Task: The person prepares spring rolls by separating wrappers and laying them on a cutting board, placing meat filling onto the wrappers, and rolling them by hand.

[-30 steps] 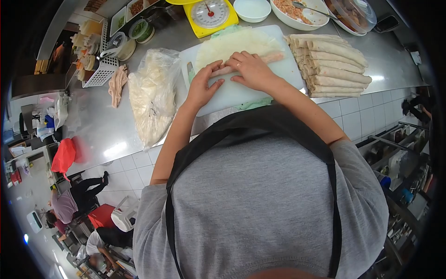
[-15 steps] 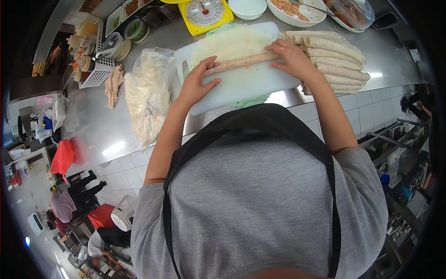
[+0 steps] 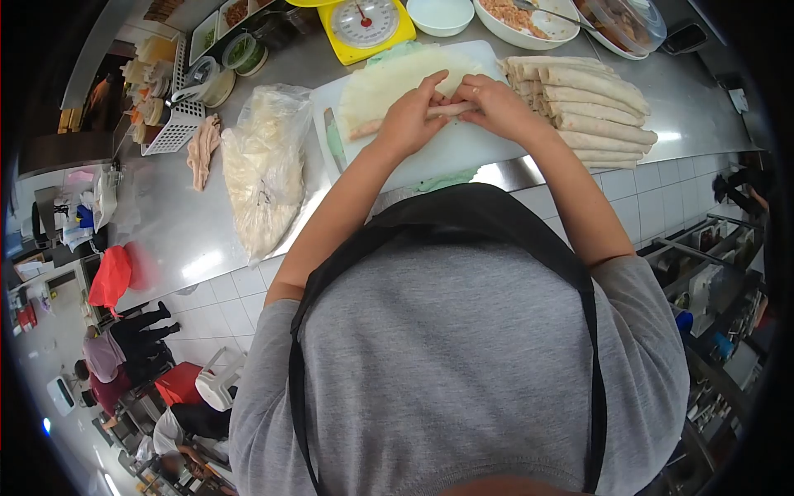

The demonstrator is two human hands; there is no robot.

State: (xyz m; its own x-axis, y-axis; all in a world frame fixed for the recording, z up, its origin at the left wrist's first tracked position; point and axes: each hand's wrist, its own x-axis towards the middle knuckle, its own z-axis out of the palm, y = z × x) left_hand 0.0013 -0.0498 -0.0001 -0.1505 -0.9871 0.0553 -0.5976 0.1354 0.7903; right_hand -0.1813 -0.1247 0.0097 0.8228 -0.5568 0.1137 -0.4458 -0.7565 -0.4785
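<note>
A pale, thin wrapper sheet (image 3: pixel 372 89) lies on the white cutting board (image 3: pixel 405 172). Along its near edge runs a long pinkish roll of filling (image 3: pixel 365 129), partly covered by wrapper. My left hand (image 3: pixel 411 118) and my right hand (image 3: pixel 499 107) are close together at the middle and right of this roll. Fingers and thumbs of both hands are closed around it from above and from the near side. The stretch of roll under my fingers is partly hidden. Right of the board, finished-looking rolls (image 3: pixel 600 107) lie stacked, near my right forearm.
A plastic bag of wrapper sheets (image 3: pixel 263 174) and a crumpled cloth (image 3: pixel 203 153) are on the left. Behind the board stand a yellow scale (image 3: pixel 364 50), a small white bowl (image 3: pixel 441 16) and a bowl of filling (image 3: pixel 529 29) with a spoon. A white basket (image 3: pixel 176 128) sits back left.
My left hand has slid right along the roll, from its left part to near my right hand. My right hand has shifted slightly left, and the roll's left end is now uncovered.
</note>
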